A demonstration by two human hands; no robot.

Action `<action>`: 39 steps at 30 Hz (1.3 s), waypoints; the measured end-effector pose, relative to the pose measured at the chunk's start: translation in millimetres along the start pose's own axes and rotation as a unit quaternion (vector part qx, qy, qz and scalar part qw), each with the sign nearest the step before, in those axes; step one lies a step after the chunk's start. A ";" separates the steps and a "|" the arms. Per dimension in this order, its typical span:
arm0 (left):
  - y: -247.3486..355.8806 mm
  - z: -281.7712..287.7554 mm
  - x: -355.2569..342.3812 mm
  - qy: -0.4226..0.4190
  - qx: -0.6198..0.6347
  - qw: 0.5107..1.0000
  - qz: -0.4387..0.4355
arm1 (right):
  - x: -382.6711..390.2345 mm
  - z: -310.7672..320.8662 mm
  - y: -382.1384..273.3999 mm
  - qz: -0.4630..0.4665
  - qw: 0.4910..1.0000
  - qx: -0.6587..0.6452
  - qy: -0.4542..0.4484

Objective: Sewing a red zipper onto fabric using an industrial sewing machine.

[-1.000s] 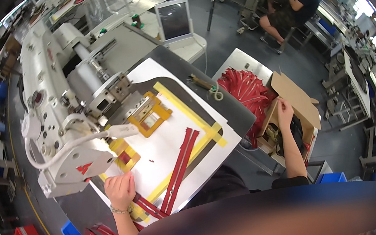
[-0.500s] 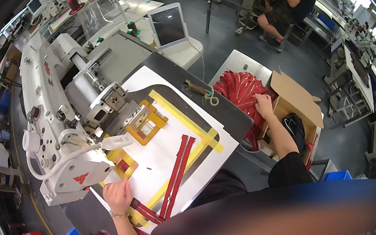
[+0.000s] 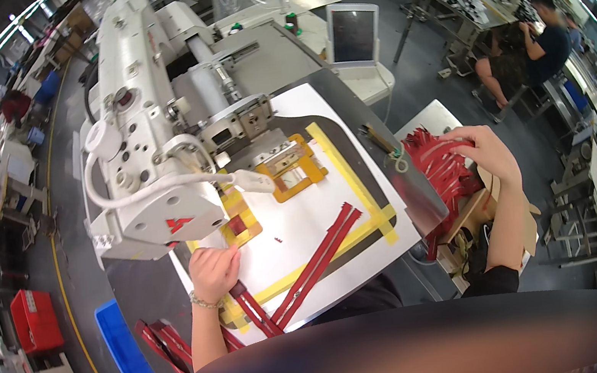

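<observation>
Right hand (image 3: 492, 151) moved over zippers (image 3: 443, 182), arm (image 3: 504, 229) across carton (image 3: 467, 218), left hand (image 3: 214, 273) opposite, grips unclear

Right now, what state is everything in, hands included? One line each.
Left hand: fingers curled, at the white sheet; grip unclear.
Right hand: fingers bent over the zipper pile; grip unclear.
Zipper pile: loosely heaped.
Zippers on the sheet: laid out, slanting together into a V.
Cardboard box: top open.
Screen: dark.
Sewing machine: running or stopped, can't tell.
Blue bin: open-topped.
</observation>
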State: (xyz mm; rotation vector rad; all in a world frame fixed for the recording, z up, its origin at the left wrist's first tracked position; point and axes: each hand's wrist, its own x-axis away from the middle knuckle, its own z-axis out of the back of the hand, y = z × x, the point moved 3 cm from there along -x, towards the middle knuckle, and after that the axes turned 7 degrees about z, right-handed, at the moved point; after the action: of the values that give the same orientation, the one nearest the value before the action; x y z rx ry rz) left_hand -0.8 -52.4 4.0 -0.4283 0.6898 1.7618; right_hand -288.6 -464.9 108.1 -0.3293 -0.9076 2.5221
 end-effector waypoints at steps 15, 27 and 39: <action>-3.8 7.1 14.9 0.011 0.114 0.990 0.080 | -126.2 -243.2 -104.5 -0.057 0.828 -0.214 -0.515; 20.8 -39.0 20.4 -0.134 -0.205 0.967 0.068 | -156.7 -263.7 -109.4 -0.098 0.813 -0.134 -0.557; 17.3 -45.0 24.8 -0.172 -0.164 0.966 0.099 | -171.4 -181.5 -81.9 -0.033 0.810 -0.083 -0.580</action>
State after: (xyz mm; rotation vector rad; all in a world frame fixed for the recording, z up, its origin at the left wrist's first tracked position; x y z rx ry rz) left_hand -27.3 -66.3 -41.2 -0.2688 0.1984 2.0846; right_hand -46.8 -391.2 36.6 1.3291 -1.4750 2.4162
